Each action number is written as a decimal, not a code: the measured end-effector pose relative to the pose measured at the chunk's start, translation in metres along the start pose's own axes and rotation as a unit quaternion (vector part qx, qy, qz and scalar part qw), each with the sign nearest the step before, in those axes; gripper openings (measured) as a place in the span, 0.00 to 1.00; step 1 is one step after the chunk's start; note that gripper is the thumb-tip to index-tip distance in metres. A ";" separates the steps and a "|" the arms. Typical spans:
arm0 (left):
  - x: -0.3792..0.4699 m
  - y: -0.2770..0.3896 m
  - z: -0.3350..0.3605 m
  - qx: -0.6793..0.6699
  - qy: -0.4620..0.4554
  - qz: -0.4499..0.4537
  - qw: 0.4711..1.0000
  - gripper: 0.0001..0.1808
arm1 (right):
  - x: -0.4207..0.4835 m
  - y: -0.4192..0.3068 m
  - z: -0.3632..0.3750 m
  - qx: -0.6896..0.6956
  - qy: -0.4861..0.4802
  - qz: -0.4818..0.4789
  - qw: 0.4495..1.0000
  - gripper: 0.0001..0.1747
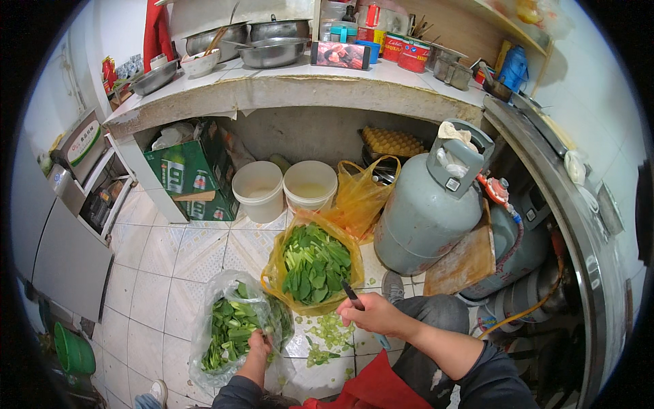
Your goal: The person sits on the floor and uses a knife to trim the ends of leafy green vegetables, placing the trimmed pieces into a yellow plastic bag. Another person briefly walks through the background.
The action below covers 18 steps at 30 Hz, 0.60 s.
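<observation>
My right hand is closed around a knife with a dark blade and a bluish handle end, held over the floor at the lower centre. My left hand reaches into a clear plastic bag of leafy greens; its fingers are partly hidden among leaves and plastic, so what they grip is unclear. Just beyond, a yellow plastic bag stands wide open, filled with cut leafy greens. Trimmed green stem pieces lie scattered on the tiles between my hands and below the yellow bag.
Two white buckets and an orange plastic bag stand under the tiled counter. A grey gas cylinder is at the right, green cartons at the left. Someone's shoe shows at the bottom left.
</observation>
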<state>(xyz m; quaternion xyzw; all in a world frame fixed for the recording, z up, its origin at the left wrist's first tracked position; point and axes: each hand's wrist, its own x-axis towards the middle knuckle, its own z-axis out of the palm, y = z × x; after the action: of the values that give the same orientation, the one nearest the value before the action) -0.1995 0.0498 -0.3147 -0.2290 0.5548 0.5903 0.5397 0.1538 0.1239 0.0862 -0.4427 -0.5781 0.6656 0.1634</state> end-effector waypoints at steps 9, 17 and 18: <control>-0.007 0.001 0.029 -0.045 0.038 -0.016 0.998 0.14 | -0.003 0.001 -0.001 -0.048 0.008 -0.026 0.999 0.12; -0.044 0.041 -0.001 0.098 0.033 0.003 0.995 0.12 | -0.008 0.008 -0.004 -0.026 -0.001 -0.054 0.998 0.11; -0.049 0.049 -0.001 0.098 0.030 0.018 0.995 0.13 | -0.007 0.010 -0.005 -0.037 0.008 -0.063 0.997 0.11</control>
<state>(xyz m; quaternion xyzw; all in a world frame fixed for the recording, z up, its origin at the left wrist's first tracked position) -0.2280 0.0395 -0.2522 -0.1829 0.6298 0.5354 0.5322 0.1642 0.1189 0.0798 -0.4162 -0.6280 0.6285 0.1935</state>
